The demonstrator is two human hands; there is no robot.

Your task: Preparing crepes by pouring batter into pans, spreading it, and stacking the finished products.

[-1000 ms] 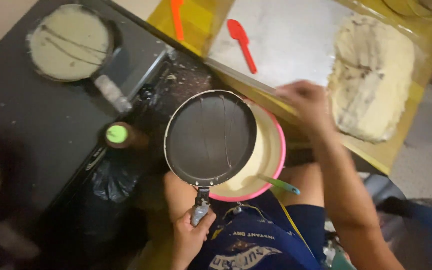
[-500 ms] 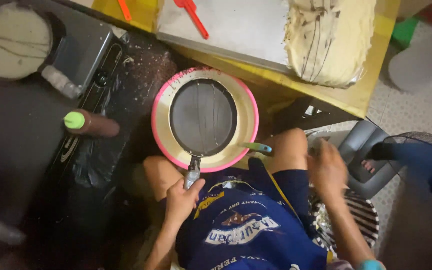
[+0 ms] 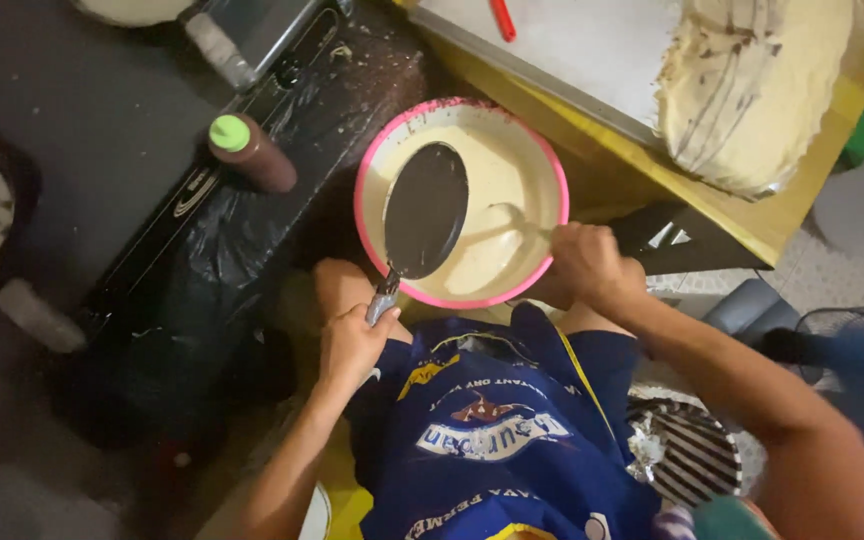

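Round pink-rimmed bowl (image 3: pixel 461 200) of smooth pale batter sat between the knees; a dark flat round pan (image 3: pixel 426 210) was tilted into it. Left hand (image 3: pixel 354 345) gripped the pan's metal handle; right hand (image 3: pixel 587 265) closed on a ladle (image 3: pixel 502 222) sunk in batter. A brown squeeze bottle (image 3: pixel 252 153), green-capped, stood left.

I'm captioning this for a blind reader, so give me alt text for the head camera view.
Seen from above, a seated person's left hand tilts a dark round pan into a pink-rimmed bowl of pale batter, while the right hand holds a ladle in it. A green-capped brown bottle lies at left, a stack of crepes upper right.
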